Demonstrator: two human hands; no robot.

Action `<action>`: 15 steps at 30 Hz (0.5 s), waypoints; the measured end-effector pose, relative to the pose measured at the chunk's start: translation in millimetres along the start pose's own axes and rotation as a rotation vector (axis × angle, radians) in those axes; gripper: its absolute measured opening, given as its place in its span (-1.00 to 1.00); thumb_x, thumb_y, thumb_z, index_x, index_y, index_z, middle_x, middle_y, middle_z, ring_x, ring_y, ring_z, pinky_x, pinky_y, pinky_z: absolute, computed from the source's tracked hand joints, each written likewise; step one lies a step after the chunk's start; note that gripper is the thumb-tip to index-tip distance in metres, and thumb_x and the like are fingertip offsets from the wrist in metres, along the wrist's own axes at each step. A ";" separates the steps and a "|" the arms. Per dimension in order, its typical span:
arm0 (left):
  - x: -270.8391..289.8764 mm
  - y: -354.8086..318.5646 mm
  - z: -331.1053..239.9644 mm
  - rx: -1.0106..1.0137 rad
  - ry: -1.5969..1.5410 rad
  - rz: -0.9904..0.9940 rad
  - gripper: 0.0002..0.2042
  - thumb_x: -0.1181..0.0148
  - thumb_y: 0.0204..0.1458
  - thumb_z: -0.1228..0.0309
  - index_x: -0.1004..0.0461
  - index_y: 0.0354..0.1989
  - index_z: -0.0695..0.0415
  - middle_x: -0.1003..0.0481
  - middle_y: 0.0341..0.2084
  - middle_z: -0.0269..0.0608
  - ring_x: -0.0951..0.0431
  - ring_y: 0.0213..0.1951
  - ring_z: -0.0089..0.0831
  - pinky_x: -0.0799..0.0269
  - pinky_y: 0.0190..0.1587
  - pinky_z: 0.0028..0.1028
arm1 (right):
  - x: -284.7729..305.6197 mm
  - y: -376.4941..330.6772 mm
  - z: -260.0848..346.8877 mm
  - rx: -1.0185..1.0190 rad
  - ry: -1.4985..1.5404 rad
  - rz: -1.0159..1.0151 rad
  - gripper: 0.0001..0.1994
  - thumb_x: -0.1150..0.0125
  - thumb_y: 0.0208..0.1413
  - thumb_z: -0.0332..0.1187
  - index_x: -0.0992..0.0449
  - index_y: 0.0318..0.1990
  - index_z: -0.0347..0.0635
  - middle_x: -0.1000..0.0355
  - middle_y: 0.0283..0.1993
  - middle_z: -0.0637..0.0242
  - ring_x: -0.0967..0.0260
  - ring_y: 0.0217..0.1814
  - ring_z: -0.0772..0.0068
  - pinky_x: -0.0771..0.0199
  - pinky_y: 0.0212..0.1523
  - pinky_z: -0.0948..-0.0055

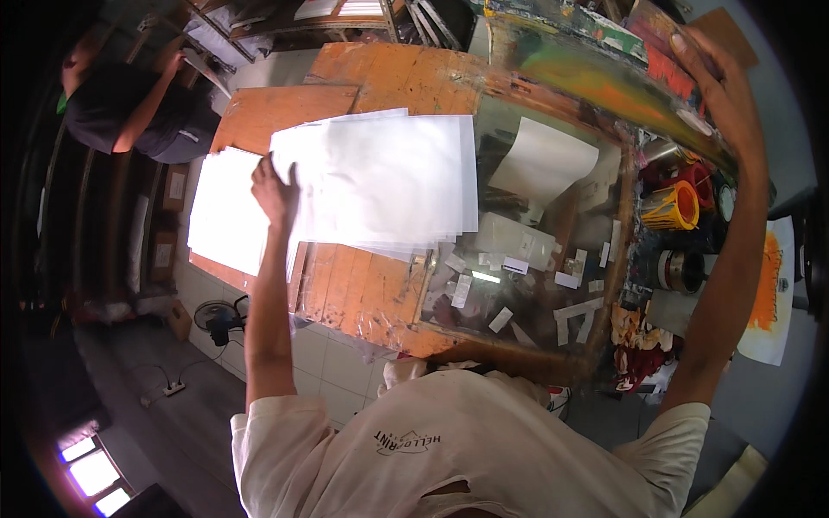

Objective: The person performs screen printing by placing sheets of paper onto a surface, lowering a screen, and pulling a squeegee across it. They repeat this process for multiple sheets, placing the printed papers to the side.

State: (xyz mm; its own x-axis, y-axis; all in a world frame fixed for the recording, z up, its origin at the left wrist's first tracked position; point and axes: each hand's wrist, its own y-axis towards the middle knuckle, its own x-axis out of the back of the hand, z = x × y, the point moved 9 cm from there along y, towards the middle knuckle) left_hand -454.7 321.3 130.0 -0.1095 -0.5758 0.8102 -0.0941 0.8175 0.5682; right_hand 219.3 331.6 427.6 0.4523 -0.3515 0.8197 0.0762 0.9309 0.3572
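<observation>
My left hand (275, 192) rests at the left edge of a spread stack of white sheets (389, 181), its thumb apart from its slightly bent fingers. Beside it, a second pile of white sheets (223, 211) lies further left, partly under my forearm. At the upper right, my right hand (715, 91) is closed on the end of an ink-smeared screen printing frame (587, 73). Green and orange ink covers the frame, which stands raised and tilted at the table's far right. A curled white sheet (548, 160) lies on the glass plate (535, 298) below the frame.
Bits of tape (566, 281) dot the glass. Right of the wooden table (363, 285) stand a yellow ink tub (678, 205), a metal can (680, 269) and stained rags (639, 341). A fan (220, 319) stands on the floor. Another person (142, 108) is at the upper left.
</observation>
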 end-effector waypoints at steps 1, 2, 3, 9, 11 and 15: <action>-1.4 -15.1 -36.6 -0.008 -0.152 -0.046 -0.53 -0.37 0.13 0.29 -0.43 0.16 0.21 -0.53 0.01 0.09 -0.53 0.06 0.09 -0.46 0.11 -0.10 | 1.4 -0.6 6.3 0.007 -0.004 -0.014 -0.28 -0.21 0.23 0.24 -0.52 0.27 -0.22 -0.49 0.24 0.08 -0.39 0.35 0.25 -0.23 0.39 0.36; -5.3 -31.2 -79.0 -0.057 -0.291 -0.048 -0.55 -0.36 0.14 0.30 -0.44 0.17 0.19 -0.51 0.06 0.13 -0.48 0.15 0.12 -0.43 0.18 -0.08 | 2.4 -0.6 13.8 0.014 -0.009 -0.025 -0.28 -0.21 0.23 0.25 -0.52 0.27 -0.22 -0.50 0.24 0.08 -0.39 0.35 0.26 -0.22 0.39 0.36; -17.9 -53.3 -123.7 -0.071 -0.387 0.055 -0.54 -0.34 0.16 0.28 -0.43 0.19 0.17 -0.46 0.14 0.17 -0.39 0.27 0.14 -0.30 0.30 -0.04 | 1.1 -2.1 21.8 0.018 0.011 0.001 -0.30 -0.22 0.24 0.24 -0.54 0.25 -0.20 -0.51 0.21 0.08 -0.41 0.33 0.23 -0.25 0.37 0.36; -49.6 -176.3 -284.9 0.031 -0.504 0.365 -0.50 -0.32 0.14 -0.01 -0.40 0.04 0.11 -0.14 0.38 0.20 0.14 0.52 0.28 0.30 0.36 0.53 | -3.3 -17.0 47.8 -0.161 0.082 0.075 -0.65 -0.23 0.36 -0.10 -0.60 -0.10 -0.29 -0.46 -0.49 0.38 -0.36 -0.60 0.58 -0.38 -0.55 0.50; -56.3 -181.7 -290.5 0.044 -0.444 0.432 -0.61 -0.30 0.17 0.09 -0.45 -0.02 0.12 -0.15 0.38 0.19 0.12 0.52 0.25 0.30 0.37 0.52 | -3.6 -23.4 56.0 -0.183 0.082 0.073 -0.63 -0.25 0.35 -0.09 -0.60 -0.11 -0.29 -0.47 -0.48 0.35 -0.37 -0.60 0.56 -0.37 -0.55 0.49; -49.3 -154.5 -275.4 0.130 -0.570 0.359 -0.84 -0.25 0.18 0.31 -0.55 -0.16 0.10 -0.34 0.28 0.13 -0.08 0.48 0.14 0.28 0.41 0.43 | 2.9 -32.1 101.8 0.151 -0.161 0.028 -0.61 -0.26 0.33 -0.05 -0.59 -0.16 -0.30 -0.49 -0.46 0.28 -0.43 -0.57 0.49 -0.43 -0.47 0.41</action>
State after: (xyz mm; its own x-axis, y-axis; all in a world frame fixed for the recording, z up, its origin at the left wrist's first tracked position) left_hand -162.3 227.3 41.8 -0.6565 -0.2159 0.7228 -0.0685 0.9713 0.2279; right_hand 127.7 290.7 464.1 0.3041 -0.3478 0.8869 -0.0744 0.9194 0.3861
